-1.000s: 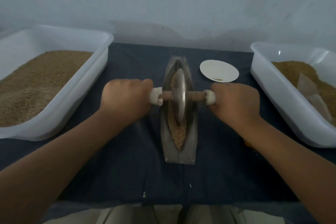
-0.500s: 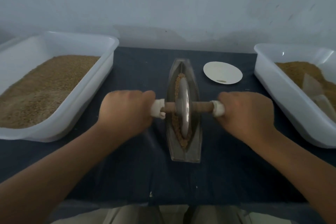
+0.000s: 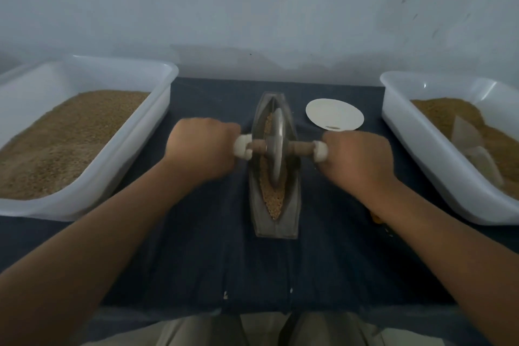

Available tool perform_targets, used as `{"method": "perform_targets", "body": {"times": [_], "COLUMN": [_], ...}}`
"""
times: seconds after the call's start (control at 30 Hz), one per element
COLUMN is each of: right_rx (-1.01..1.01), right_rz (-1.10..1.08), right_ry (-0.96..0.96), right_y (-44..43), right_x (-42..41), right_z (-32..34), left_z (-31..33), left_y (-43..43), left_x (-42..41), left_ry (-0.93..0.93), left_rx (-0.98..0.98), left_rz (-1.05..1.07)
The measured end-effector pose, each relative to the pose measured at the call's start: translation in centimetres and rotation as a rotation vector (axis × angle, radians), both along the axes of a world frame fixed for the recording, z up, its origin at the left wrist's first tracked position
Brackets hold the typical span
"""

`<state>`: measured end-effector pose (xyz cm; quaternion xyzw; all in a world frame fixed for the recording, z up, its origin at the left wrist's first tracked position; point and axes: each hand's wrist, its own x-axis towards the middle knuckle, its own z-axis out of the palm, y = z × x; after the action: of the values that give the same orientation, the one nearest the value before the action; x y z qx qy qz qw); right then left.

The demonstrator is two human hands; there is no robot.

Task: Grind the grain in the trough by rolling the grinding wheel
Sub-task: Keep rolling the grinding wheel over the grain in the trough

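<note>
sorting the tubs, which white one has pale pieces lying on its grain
The right tub: pale flat pieces lie on its grain. The left tub shows grain only.

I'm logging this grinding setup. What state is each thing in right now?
Left hand, gripping the left handle.
Right hand, gripping the right handle.
Grinding wheel, upright in the trough.
Trough, holding grain.
Left tub, well filled.
Right tub, partly filled.
Plate, flat on the cloth, a few specks.

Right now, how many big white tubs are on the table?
2. The left tub sits at the table's left side, full of grain. The right tub sits at the right side, holding grain too. More could lie outside the view.
</note>
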<state>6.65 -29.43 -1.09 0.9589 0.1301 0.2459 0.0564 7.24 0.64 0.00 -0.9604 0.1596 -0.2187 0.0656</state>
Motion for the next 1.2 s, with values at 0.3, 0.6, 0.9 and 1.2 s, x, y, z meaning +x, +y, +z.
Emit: {"method": "perform_targets", "body": {"times": [0.3, 0.6, 0.9, 1.2], "right_rx": [0.043, 0.032, 0.032, -0.032], "right_rz": [-0.062, -0.064, -0.08, -0.025], "right_ry": [-0.047, 0.0, -0.055, -0.044], "right_y": [0.7, 0.1, 0.1, 0.6], "right_x": [2.2, 1.5, 1.6, 1.1], "right_z": [-0.1, -0.4, -0.9, 1.0], "left_z": [-0.2, 0.7, 0.1, -0.9], "left_y": [-0.5, -0.6, -0.8, -0.1], "left_x": [2.7, 2.0, 3.0, 1.4], "left_ry": [0.008, 0.028, 0.018, -0.004], "left_rx": [0.031, 0.058, 0.059, -0.039], "left_rz": [0.049, 0.025, 0.037, 0.039]}}
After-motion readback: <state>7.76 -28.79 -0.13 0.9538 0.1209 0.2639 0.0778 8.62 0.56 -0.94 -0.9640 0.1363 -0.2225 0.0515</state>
